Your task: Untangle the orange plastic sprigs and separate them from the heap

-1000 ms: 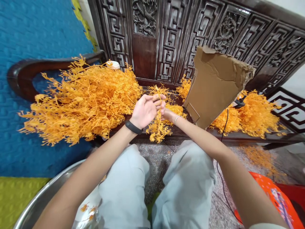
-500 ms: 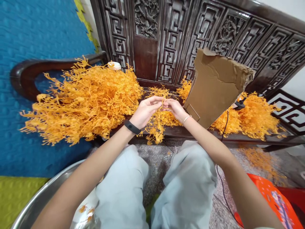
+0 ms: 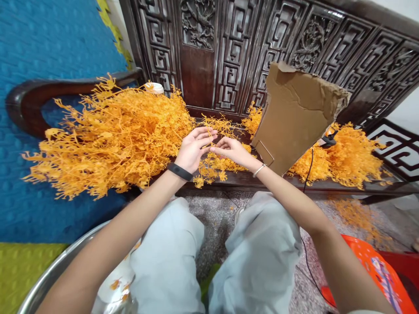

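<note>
My left hand (image 3: 195,147) is turned palm up over the bench, its fingers loosely bent around a thin orange plastic sprig (image 3: 210,131). One strand of it crosses those fingers. My right hand (image 3: 231,151) meets it from the right, thumb and forefinger pinched at the sprig's stem by the left fingertips. The exact grip point is partly hidden by the fingers. Just below and behind both hands lie more branching orange sprigs (image 3: 216,169). A large heap of them (image 3: 124,135) is close to my left wrist.
A brown cardboard piece (image 3: 294,117) leans upright on the dark wooden bench (image 3: 242,181), with another orange heap (image 3: 353,155) and a black clip-like object (image 3: 329,139) beyond. A white round object (image 3: 154,88) sits behind the left heap. Near my legs are a metal basin (image 3: 70,257) and red-orange stool (image 3: 369,266).
My left hand has rolled palm up and shifted slightly left. My right hand has moved a little left and down. Orange sprigs below the hands have shifted up and left.
</note>
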`<state>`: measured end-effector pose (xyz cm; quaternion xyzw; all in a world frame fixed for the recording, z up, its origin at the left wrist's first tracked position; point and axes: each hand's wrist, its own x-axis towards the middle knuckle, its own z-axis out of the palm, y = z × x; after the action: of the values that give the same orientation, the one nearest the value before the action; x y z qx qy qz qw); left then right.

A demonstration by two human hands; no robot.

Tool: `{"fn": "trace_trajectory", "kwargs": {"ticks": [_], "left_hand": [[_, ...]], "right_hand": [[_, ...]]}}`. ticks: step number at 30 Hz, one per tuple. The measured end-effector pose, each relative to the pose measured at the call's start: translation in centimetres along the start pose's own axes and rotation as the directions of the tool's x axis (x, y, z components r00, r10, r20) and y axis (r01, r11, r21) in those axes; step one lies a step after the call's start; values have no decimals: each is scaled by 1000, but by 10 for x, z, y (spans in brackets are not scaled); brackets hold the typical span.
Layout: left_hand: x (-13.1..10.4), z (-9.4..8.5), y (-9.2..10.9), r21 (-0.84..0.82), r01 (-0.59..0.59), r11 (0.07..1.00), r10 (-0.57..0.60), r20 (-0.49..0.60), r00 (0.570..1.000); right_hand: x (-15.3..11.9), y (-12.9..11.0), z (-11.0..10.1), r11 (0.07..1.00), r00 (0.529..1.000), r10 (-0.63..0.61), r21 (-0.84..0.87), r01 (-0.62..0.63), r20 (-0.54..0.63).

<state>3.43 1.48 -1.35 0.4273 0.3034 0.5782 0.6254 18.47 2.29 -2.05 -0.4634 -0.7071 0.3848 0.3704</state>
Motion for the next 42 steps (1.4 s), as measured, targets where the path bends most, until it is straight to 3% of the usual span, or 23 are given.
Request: {"fn": "trace_trajectory", "kwargs": {"ticks": [5, 11, 17, 24, 29, 35, 42], "left_hand": [[0, -2, 2, 27, 1, 1000, -1, -7, 1000], [0, -4, -1, 62, 101, 993, -98, -52, 994], [-5, -10, 1, 165, 166, 972, -183, 98, 978], [-10, -15, 6, 408, 156, 899, -278, 260, 925], [-11, -15, 6, 493, 101, 864, -252, 250, 935], [-11, -8, 4, 518, 7, 855, -123, 189, 974], [-10, -7, 4, 528, -58, 847, -62, 207, 976]], "right_hand": [[1, -2, -8, 990, 998, 15, 142, -23, 60], [0, 2, -10, 955, 992, 20, 290, -56, 124], [-3, 1, -19, 957, 988, -87, 285, 49, 126], [-11, -4, -24, 971, 976, -80, 237, 30, 203], [-12, -6, -22, 972, 960, -84, 236, 19, 269], [-10, -2, -21, 986, 966, -89, 157, 52, 243], [-9, -1, -22, 990, 965, -35, 139, -2, 261]]}}
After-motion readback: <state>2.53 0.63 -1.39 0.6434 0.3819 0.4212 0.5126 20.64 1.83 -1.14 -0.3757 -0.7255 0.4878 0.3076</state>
